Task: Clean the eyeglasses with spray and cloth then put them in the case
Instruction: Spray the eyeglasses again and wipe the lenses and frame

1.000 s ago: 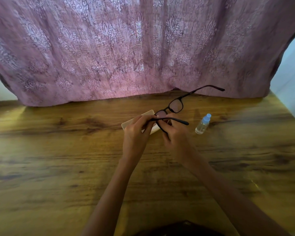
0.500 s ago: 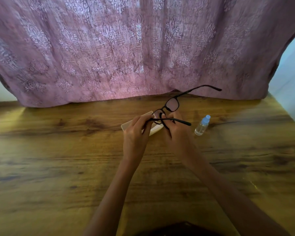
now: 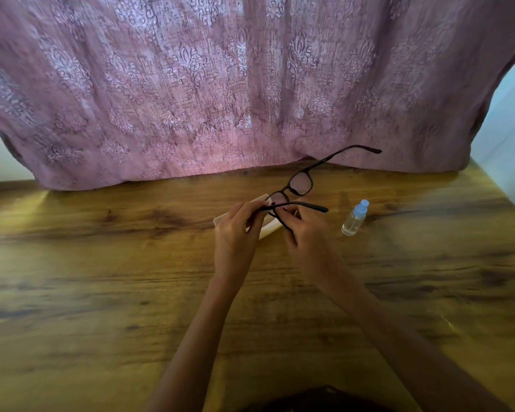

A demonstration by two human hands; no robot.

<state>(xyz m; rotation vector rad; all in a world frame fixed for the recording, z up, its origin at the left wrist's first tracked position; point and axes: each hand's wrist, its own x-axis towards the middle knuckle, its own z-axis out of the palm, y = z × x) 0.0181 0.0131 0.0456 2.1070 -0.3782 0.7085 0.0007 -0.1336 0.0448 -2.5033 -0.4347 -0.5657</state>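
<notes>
Dark-framed eyeglasses (image 3: 301, 185) are held above the table's middle, temples unfolded; one temple points up and right toward the curtain. My left hand (image 3: 235, 233) pinches the near hinge end of the frame. My right hand (image 3: 304, 233) grips the lower rim of the near lens. A cream case (image 3: 268, 227) lies on the table under my hands, mostly hidden by them. A small clear spray bottle (image 3: 354, 218) with a light blue cap stands just right of my right hand. No cloth is visible.
The wooden table (image 3: 101, 292) fills the view. A pink patterned curtain (image 3: 220, 84) hangs along its far edge. A pale wall shows at the right. Something dark sits at the bottom edge near my body.
The glasses have turned slightly in my hands and the far temple has shifted a little. Both hands stay in the same place over the case.
</notes>
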